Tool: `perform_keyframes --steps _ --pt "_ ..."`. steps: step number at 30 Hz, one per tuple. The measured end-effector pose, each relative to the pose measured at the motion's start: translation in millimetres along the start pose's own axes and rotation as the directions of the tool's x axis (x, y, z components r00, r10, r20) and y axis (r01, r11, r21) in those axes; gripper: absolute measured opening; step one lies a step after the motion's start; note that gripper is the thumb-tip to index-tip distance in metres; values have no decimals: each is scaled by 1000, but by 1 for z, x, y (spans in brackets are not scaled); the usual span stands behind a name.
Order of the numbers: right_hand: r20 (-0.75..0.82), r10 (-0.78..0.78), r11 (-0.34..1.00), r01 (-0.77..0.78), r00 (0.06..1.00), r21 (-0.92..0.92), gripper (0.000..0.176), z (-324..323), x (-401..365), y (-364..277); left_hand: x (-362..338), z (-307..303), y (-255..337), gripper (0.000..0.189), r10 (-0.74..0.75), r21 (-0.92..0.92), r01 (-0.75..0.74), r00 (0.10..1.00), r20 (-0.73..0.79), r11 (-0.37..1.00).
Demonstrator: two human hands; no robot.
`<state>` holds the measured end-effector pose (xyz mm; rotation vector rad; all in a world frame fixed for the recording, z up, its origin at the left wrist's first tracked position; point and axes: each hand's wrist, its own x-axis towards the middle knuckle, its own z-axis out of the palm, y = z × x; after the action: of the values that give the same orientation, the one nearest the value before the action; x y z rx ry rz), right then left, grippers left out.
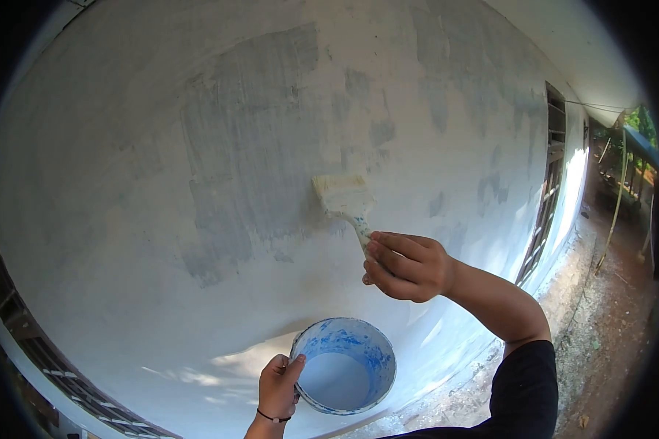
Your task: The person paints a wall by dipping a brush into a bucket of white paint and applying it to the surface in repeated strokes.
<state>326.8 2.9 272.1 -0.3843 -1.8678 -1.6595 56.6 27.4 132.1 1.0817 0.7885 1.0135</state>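
My right hand [410, 267] is closed around the handle of a wide paintbrush [346, 197], its pale bristles pointing up and to the left close against the wall [271, 146]. Blue specks mark the brush's handle. Lower down, my left hand [279, 384] grips the rim of a round bucket [384, 351], thumb over the edge and fingers outside. Whitish paint [334, 380] fills the bottom of the bucket, and blue smears coat its inner side. Grey, streaky patches cover the wall left of and above the brush.
A barred window [550, 175] is set in the wall at the right, and another barred opening [36, 336] lies at the lower left. Rough, paint-spattered ground [571, 322] runs along the wall's foot. A thin pole [616, 205] leans at the far right.
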Motion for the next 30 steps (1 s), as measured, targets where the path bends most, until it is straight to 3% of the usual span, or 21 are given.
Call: perform_keyframes --steps 2,4,6,11,13,14,16,17,18,19,22,24,25,28,30 --pt "-18 57 997 -55 998 60 17 -15 12 4 1 1 1 33 -12 11 12 1000 -12 1000" --pt "78 348 886 -355 934 299 16 -29 32 19 -1 1 1 33 -31 23 31 999 -24 999" --pt "145 435 825 -458 889 331 15 -29 47 45 -2 0 1 32 -19 22 19 1000 -19 1000" --pt "97 644 716 -643 759 272 11 -14 94 114 -5 -3 2 31 2 12 -2 1000 -3 1000" --pt "2 738 631 -690 675 355 9 -15 108 119 -4 -4 0 31 17 -9 -17 1000 -1 1000" --pt "5 736 631 -689 677 357 9 -13 108 118 -4 -5 0 32 8 -12 -8 1000 2 1000" --pt "-229 472 878 -431 851 208 10 -6 102 117 -5 -6 0 32 -8 -15 8 1000 4 1000" --pt "-172 370 929 -359 913 92 13 -1 94 109 -5 -6 1 32 -12 -20 12 1000 7 1000" --pt "-121 321 945 -309 939 112 17 7 81 97 -6 -6 1 32 -18 -22 19 1000 11 1000" --pt "-80 166 986 -166 983 10 20 16 65 83 -6 -6 0 32 -23 -18 23 1000 14 1000" --pt "46 39 996 -36 998 -76 19 9 22 23 -9 -6 -4 31 10 -34 -9 1000 19 999" --pt "8 106 994 -106 994 -22 19 -5 8 -1 -8 -8 -5 30 28 -47 -27 999 23 999" --pt "-2 216 974 -215 976 67 20 -14 4 -11 -6 -8 -5 30 24 -44 -23 999 22 999" --pt "97 545 779 -545 833 310 27 -45 -5 -42 -1 -8 -9 30 5 -20 -5 1000 10 1000" --pt "149 588 696 -591 795 408 28 -60 -11 -58 2 -9 -17 30 46 -18 -46 999 -8 999"
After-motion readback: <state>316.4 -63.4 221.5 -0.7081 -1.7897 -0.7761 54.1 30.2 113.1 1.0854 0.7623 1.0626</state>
